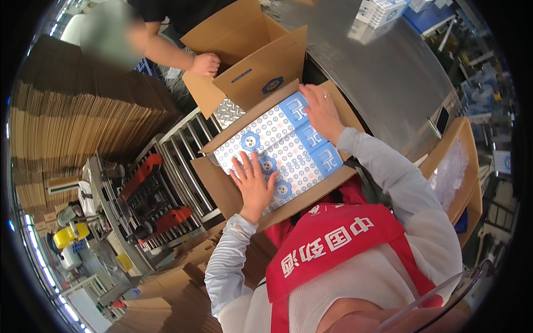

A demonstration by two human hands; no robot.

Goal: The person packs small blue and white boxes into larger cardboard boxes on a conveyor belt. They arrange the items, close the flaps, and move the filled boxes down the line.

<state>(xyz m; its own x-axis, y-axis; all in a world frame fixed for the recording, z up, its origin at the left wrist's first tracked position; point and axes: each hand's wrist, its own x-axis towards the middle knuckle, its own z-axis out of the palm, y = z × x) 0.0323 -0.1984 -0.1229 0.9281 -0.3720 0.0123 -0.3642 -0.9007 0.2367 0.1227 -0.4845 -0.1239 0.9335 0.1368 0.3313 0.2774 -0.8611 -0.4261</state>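
An open brown cardboard carton (216, 186) lies before me, filled with white-and-blue patterned boxes (291, 147) packed side by side. My left hand (251, 186) rests flat on the boxes near the left end, fingers spread, holding nothing. At the far right corner, my right hand (323, 111) lies with fingers stretched along the blue end of the boxes, by the carton's rim; a ring shows on one finger. Its fingertips reach the carton's far edge. The carton's flaps stand folded outward.
Behind my carton stands another open carton (261, 72), with a co-worker's hand (205, 64) at its side. Flattened cardboard (94, 116) is stacked at left, beside a roller conveyor (186, 161). A metal table (377, 72) carries more patterned boxes (383, 11). A bin with clear plastic (452, 166) stands right.
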